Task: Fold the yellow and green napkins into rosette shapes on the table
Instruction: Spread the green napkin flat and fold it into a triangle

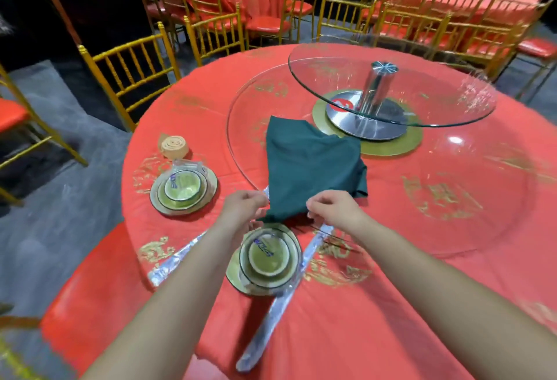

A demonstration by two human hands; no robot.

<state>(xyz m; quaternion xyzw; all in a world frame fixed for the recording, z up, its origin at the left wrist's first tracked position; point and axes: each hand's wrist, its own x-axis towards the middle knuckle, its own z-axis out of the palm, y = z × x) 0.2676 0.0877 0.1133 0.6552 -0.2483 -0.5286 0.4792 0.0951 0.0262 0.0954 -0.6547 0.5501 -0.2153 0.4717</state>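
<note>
One of the two napkins is judged finished: the yellow napkin [174, 146] is seen rolled into a tight spiral and stood near the left edge of the table [346, 334], just beyond a wrapped place setting [184, 188]. The green napkin [313, 165] is not yet shaped. It is spread loosely in a rough pointed form, with its far part laid over the near rim of the glass turntable [391, 229]. Its near corner is drawn toward the near edge of the table, just beyond a second wrapped place setting [265, 259]. That near corner is held from both sides. The cloth's left edge is pinched by the curled fingers of the left hand [244, 204], and its right edge is pinched between thumb and fingers of the right hand [334, 206]. Roughly half of the task is taken as done. The folding into a band, the rolling and the setting down of the green rosette are judged to be left.
</note>
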